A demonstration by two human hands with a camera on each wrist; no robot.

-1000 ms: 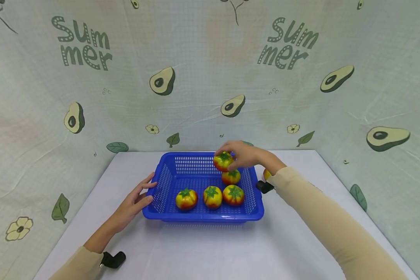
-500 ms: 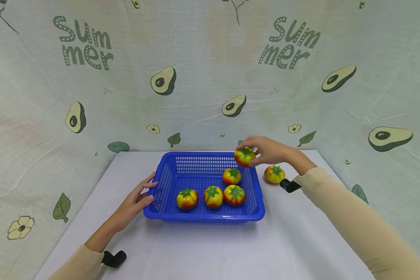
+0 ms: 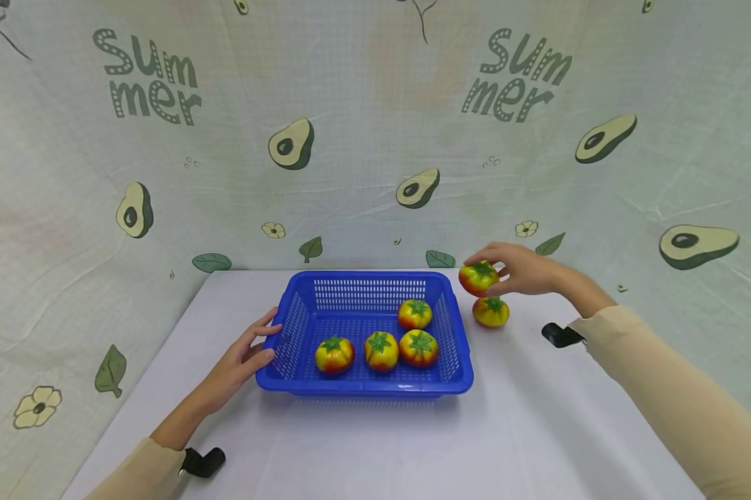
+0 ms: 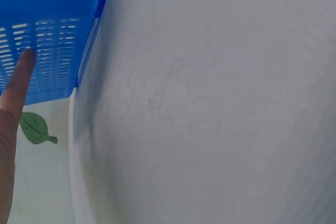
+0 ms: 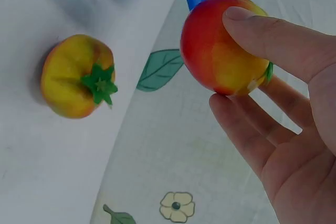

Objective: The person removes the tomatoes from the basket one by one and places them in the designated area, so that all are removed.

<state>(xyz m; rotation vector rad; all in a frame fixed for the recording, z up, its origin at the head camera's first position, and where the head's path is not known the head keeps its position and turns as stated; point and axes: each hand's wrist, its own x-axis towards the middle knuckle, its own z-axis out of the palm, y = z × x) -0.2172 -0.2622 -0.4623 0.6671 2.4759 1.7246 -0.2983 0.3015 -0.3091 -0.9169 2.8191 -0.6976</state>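
Observation:
My right hand holds a red-and-yellow tomato with a green star-shaped top, raised over the table right of the blue basket. In the right wrist view, the thumb and fingertips pinch this tomato from opposite sides. Below it, a second tomato rests on the table. Inside the basket sit several similar tomatoes, one toward the left and the others at the right. My left hand rests against the basket's left side with fairly straight fingers, one fingertip on the slotted wall.
A white-covered table bears the basket. Behind and at both sides hangs a pale cloth printed with avocados, leaves and lettering. A black wrist device sits at the left sleeve, another at the right.
My right hand has carried the held tomato from above the basket's right part out past its right rim. The tomato on the table has come into full view. The left hand and basket have stayed put.

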